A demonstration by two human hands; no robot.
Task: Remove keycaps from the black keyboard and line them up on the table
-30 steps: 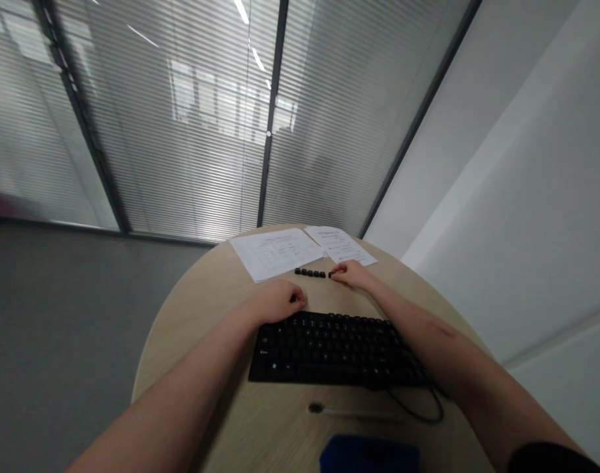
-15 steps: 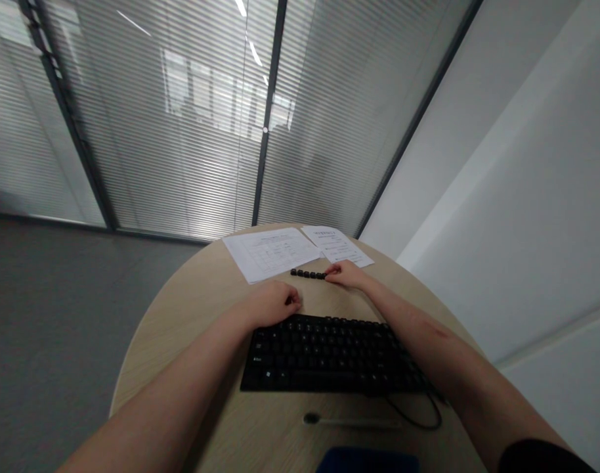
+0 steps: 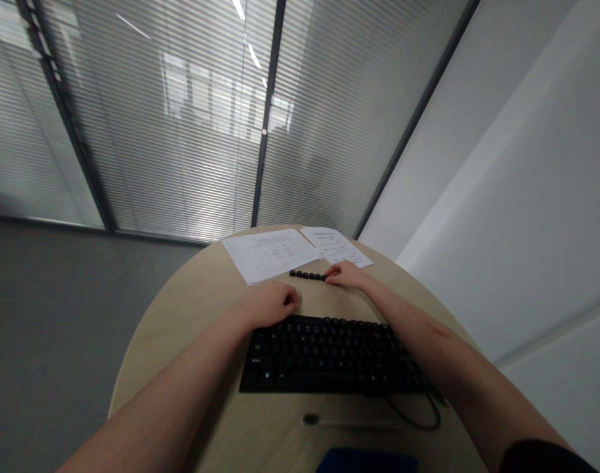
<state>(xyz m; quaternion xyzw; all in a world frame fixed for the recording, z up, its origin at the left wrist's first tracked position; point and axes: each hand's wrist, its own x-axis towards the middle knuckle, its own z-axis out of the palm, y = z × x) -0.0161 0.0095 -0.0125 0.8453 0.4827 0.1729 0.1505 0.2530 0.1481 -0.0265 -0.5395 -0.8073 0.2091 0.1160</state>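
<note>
A black computer keyboard lies across the round table. Beyond it, several loose black keycaps stand in a short row. At the right end of that row my right hand has its fingertips pinched on a keycap, mostly hidden by the fingers. My left hand rests by the keyboard's far left corner, its fingers curled closed; nothing shows in them. My right forearm crosses over the keyboard's right end and hides part of it.
Two printed sheets, a left paper and a right paper, lie at the table's far edge. Nearer me are a thin dark-headed brush, a cable and a dark blue object. A wall stands close on the right.
Almost nothing differs. Both hands and the keycap row keep their places; the whole view has shifted very slightly.
</note>
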